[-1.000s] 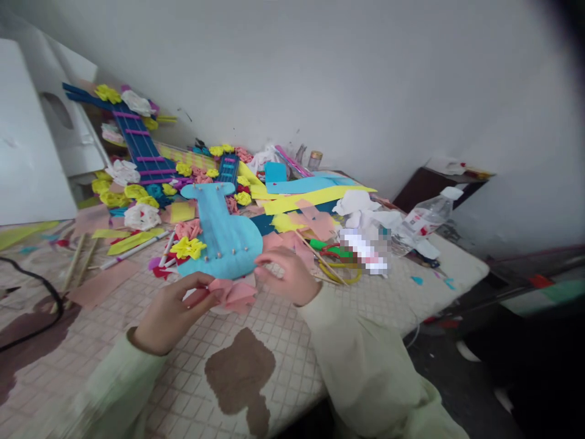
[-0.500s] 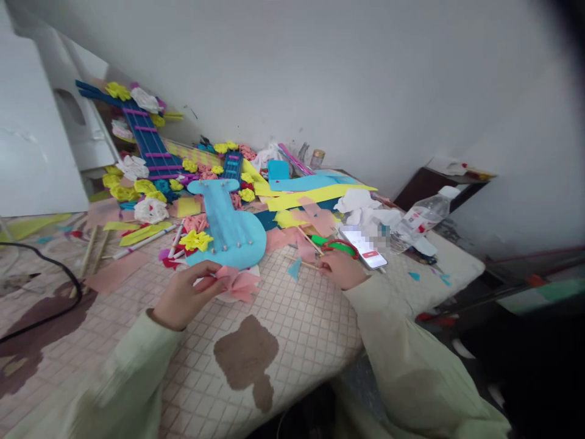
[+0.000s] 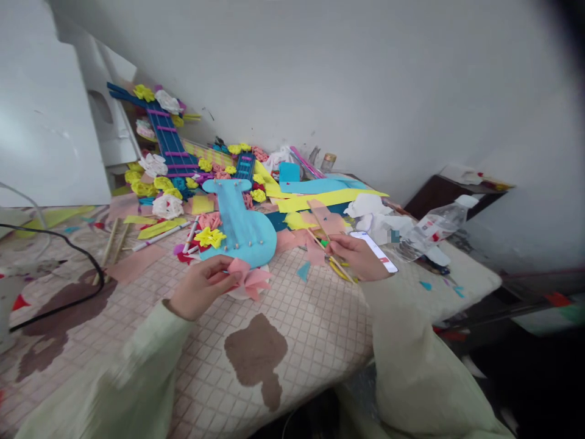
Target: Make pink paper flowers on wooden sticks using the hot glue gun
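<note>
My left hand [image 3: 201, 288] pinches a piece of folded pink paper [image 3: 253, 280] with petal-like flaps, just below a light-blue guitar-shaped cutout [image 3: 247, 235]. White paper shows under the pink piece. My right hand [image 3: 359, 256] is closed on a thin wooden stick [image 3: 321, 221], which points up and away from its fingertips. Another wooden stick [image 3: 317, 239] lies near those fingers. Beneath the right hand, a green piece [image 3: 324, 242] and a yellow piece [image 3: 339, 269] are partly hidden. The phone [image 3: 378, 251] lies just beyond this hand.
Dark-blue guitar-shaped crafts [image 3: 167, 137] with paper flowers stand at the back left. Yellow paper strips [image 3: 329, 200] lie behind the cutout. A plastic bottle [image 3: 439, 225] lies at the right. A black cable [image 3: 86, 256] and a brown stain [image 3: 256, 350] are on the table.
My right hand has lifted from the table, and its stick now points upward instead of sideways. My left hand still pinches the pink paper. The view has shifted slightly left.
</note>
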Demonstrator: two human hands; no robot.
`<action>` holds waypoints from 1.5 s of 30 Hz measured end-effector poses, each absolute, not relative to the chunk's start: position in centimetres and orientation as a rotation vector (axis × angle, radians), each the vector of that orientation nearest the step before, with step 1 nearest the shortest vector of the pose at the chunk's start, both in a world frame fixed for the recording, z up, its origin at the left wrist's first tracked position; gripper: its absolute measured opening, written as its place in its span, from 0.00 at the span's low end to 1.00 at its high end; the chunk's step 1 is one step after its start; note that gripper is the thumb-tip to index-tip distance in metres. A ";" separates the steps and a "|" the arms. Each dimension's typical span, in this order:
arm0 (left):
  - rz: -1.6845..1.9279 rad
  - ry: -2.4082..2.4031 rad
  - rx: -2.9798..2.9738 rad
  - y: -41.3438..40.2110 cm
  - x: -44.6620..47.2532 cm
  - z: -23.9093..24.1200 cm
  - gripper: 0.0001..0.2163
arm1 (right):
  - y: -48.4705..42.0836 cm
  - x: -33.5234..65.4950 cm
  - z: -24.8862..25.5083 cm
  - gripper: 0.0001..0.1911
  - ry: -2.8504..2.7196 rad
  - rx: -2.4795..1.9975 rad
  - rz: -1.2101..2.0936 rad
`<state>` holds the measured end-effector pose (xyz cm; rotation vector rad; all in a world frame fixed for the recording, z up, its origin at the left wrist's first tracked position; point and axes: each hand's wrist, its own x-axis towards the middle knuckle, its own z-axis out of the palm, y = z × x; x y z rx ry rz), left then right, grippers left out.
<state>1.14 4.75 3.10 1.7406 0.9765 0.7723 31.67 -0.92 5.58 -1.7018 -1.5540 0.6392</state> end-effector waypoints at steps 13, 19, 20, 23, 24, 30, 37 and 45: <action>0.800 0.871 1.548 4.7 1.2 2.9 0.09 | 3.3 22.3 7.1 0.02 -0.954 -0.874 1.574; 0.793 0.886 1.463 4.5 1.3 3.3 0.08 | 5.6 19.7 5.8 0.02 -0.819 -0.754 1.709; 0.791 0.888 1.456 4.5 1.3 3.3 0.08 | 5.7 19.7 5.4 0.03 -0.782 -0.748 1.713; 0.780 0.892 1.449 4.4 1.4 3.1 0.08 | 5.8 20.3 4.3 0.03 -0.699 -0.757 1.713; 0.770 0.893 1.445 4.3 1.4 3.0 0.08 | 5.7 20.6 4.0 0.03 -0.674 -0.764 1.718; 0.739 0.897 1.380 4.1 1.8 3.0 0.07 | 4.5 21.7 3.6 0.07 -1.120 -0.903 1.344; 0.792 0.949 1.454 3.9 1.7 3.4 0.07 | 3.5 21.6 3.0 0.09 -1.971 -1.128 0.413; 0.824 1.131 1.763 3.9 1.4 3.5 0.06 | 3.7 21.6 3.1 0.10 -2.296 -0.997 0.223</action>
